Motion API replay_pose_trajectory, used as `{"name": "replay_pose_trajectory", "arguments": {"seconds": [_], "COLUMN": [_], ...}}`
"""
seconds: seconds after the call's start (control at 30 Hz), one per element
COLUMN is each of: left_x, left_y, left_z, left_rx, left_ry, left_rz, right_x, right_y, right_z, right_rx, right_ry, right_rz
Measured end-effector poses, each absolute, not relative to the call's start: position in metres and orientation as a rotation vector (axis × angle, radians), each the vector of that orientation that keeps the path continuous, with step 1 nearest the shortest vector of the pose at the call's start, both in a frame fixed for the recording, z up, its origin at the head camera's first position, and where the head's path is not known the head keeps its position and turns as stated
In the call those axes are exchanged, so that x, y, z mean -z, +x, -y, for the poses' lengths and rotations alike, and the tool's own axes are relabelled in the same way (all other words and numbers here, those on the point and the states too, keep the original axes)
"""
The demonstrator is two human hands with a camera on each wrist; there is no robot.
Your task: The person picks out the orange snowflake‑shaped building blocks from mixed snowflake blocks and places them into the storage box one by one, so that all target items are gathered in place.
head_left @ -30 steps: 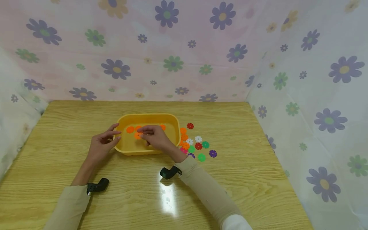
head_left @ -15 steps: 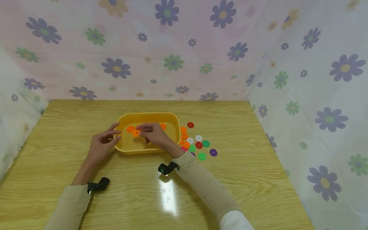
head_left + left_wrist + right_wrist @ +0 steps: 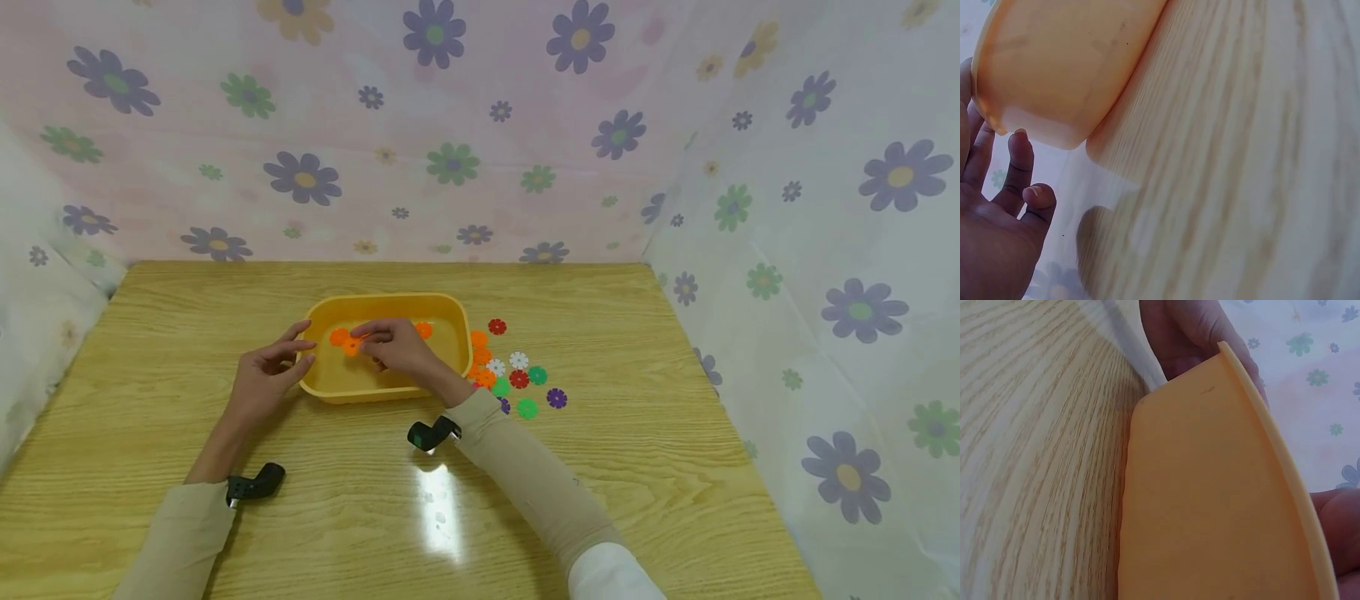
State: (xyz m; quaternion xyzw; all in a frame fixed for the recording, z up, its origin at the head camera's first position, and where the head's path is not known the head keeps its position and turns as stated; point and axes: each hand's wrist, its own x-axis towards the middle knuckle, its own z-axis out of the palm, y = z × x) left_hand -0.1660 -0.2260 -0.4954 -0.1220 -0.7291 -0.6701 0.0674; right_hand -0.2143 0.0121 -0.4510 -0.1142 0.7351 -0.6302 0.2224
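On the wood-grain table (image 3: 645, 467) sits the yellow plastic tray (image 3: 367, 397), the left hand (image 3: 264, 375) laps its left rim, gripping or merely touching, I can't tell. Inside, the right hand (image 3: 401, 348) pinches an orange notched disc (image 3: 350, 347) beside another orange piece (image 3: 338, 337).

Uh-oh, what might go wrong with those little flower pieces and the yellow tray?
The right hand pinches an orange piece by the fingertips, so it might slip. The right sleeve looks close to the loose pieces beside the yellow tray and might brush some away. The left hand is at the rim, so a bump might slide the tray.
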Motion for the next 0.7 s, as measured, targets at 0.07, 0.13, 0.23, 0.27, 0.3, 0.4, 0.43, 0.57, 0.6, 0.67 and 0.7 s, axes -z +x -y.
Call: {"name": "replay_pose_trajectory", "arguments": {"seconds": [0.07,0.13,0.23,0.27,0.3,0.4,0.43,0.57,0.6,0.67,0.7], "left_x": [0.496,0.496,0.496,0.496,0.495,0.495,0.495,0.494,0.494,0.494,0.494], "left_y": [-0.166,-0.166,-0.165,-0.165,-0.165,-0.165,-0.165,-0.165,-0.166,-0.166,-0.166], "left_z": [0.226,0.226,0.227,0.227,0.227,0.228,0.228,0.227,0.226,0.226,0.226], "left_rx": [2.027,2.037,2.052,2.054,2.053,2.039,2.033,2.026,2.029,2.033,2.030], "left_ry": [-0.368,-0.368,-0.370,-0.372,-0.372,-0.372,-0.370,-0.366,-0.366,-0.366,-0.365], "left_rz": [2.196,2.194,2.190,2.190,2.190,2.202,2.207,2.219,2.217,2.212,2.213], "right_x": [0.452,0.453,0.453,0.453,0.453,0.454,0.456,0.461,0.463,0.464,0.465], "right_y": [-0.216,-0.218,-0.221,-0.222,-0.223,-0.227,-0.229,-0.233,-0.234,-0.235,-0.235], "right_z": [-0.010,-0.009,-0.006,-0.006,-0.005,-0.003,-0.003,-0.001,0.000,0.001,0.002], "right_rx": [1.723,1.694,1.613,1.582,1.553,1.473,1.447,1.334,1.310,1.273,1.259], "right_ry": [-0.319,-0.321,-0.325,-0.332,-0.342,-0.426,-0.463,-0.599,-0.616,-0.644,-0.657], "right_rz": [-2.064,-2.112,-2.208,-2.233,-2.251,-2.274,-2.272,-2.279,-2.286,-2.302,-2.306]}}
